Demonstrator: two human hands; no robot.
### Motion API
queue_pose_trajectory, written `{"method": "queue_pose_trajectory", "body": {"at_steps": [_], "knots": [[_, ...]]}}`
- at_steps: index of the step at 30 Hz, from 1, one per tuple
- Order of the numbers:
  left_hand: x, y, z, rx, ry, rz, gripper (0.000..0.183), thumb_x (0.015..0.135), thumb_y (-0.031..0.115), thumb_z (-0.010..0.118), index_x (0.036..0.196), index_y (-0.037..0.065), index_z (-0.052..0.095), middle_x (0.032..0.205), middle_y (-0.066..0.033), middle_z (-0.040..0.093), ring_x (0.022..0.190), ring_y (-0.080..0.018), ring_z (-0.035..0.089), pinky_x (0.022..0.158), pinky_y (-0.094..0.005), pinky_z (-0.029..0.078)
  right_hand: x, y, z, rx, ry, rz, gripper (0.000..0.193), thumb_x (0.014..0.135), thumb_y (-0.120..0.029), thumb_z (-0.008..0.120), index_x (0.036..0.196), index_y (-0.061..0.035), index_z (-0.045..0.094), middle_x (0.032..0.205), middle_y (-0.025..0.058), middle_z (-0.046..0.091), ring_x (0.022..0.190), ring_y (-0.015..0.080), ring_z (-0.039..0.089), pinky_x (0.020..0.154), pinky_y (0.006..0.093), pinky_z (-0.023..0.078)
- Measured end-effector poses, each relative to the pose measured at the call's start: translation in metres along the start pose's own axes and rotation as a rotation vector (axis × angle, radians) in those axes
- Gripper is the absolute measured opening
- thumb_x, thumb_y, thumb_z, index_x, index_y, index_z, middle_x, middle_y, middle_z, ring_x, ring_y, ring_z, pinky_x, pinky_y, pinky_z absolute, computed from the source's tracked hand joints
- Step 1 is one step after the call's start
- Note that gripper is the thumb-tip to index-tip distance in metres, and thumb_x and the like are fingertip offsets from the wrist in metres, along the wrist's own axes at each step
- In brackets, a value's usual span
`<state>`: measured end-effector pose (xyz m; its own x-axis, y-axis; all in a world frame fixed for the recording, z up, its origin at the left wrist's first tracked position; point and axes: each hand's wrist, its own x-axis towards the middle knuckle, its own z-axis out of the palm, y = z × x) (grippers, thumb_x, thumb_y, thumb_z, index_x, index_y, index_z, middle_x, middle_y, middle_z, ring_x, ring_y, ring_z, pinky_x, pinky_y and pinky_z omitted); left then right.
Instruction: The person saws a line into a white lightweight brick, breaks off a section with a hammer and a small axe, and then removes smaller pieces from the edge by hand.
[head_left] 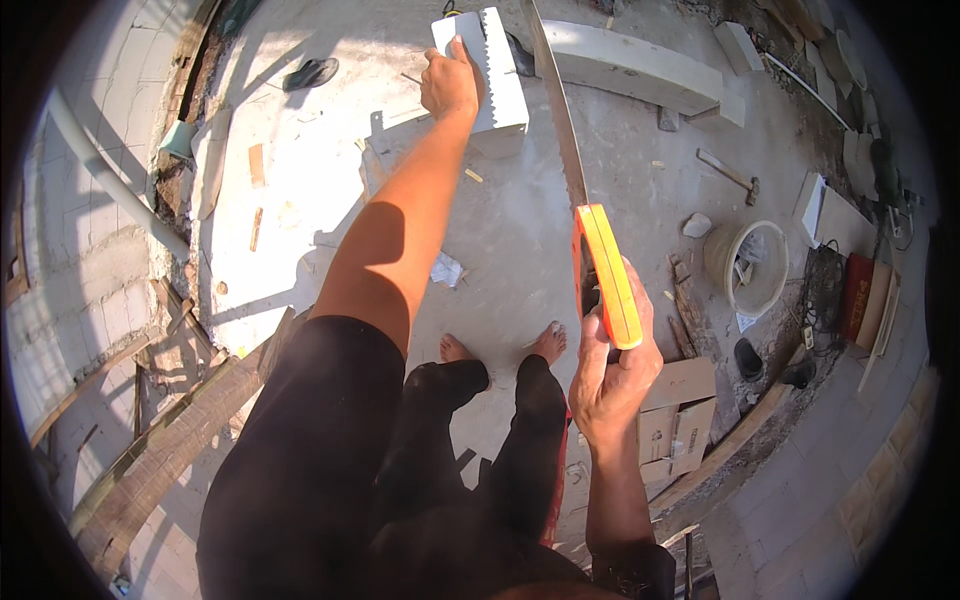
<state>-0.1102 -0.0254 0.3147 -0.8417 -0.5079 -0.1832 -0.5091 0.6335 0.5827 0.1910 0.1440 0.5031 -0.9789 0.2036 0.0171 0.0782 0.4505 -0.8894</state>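
A handsaw [612,275] with an orange and red handle is in my right hand [617,385], whose fingers wrap round the grip. Its long blade points away from me, to the right of a white building block [508,98] and apart from it. My left hand [449,84] grips that block at its left edge, thumb lying along the top and the other fingers partly hidden. A jagged, tooth-shaped shadow edge runs along the block's top.
Long pale blocks [630,65] lie at the far right. Further right are a hammer [730,177], a whitish bucket [725,262] with bits inside and flattened cardboard [680,420]. A wooden beam [150,455] lies at left; a dark sandal [310,74] is far left.
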Motion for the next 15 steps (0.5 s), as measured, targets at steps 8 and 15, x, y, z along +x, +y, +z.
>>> {"method": "queue_pose_trajectory", "body": {"at_steps": [8, 15], "knots": [[-0.002, 0.016, -0.009, -0.004, -0.043, -0.001, 0.060, 0.107, 0.051, 0.038, 0.121, -0.005, 0.055, 0.099, -0.0277, 0.073, 0.103, -0.0464, 0.069, 0.090, -0.0533, 0.052, 0.103, -0.032, 0.072, 0.019, -0.067, 0.151, 0.043, 0.097, -0.004, 0.064, 0.139, 0.0020, 0.052, 0.120, 0.0234, 0.070, 0.105, 0.0382, 0.071, 0.092, 0.0428, 0.055], [-0.008, 0.008, -0.002, 0.043, -0.077, -0.080, 0.064, 0.107, 0.052, 0.037, 0.135, -0.004, 0.049, 0.083, -0.0257, 0.072, 0.082, -0.0480, 0.070, 0.075, -0.0556, 0.051, 0.114, -0.058, 0.051, -0.014, -0.240, 0.311, 0.047, 0.098, -0.004, 0.063, 0.142, 0.0035, 0.050, 0.128, 0.0253, 0.066, 0.114, 0.0412, 0.068, 0.095, 0.0418, 0.054]]}}
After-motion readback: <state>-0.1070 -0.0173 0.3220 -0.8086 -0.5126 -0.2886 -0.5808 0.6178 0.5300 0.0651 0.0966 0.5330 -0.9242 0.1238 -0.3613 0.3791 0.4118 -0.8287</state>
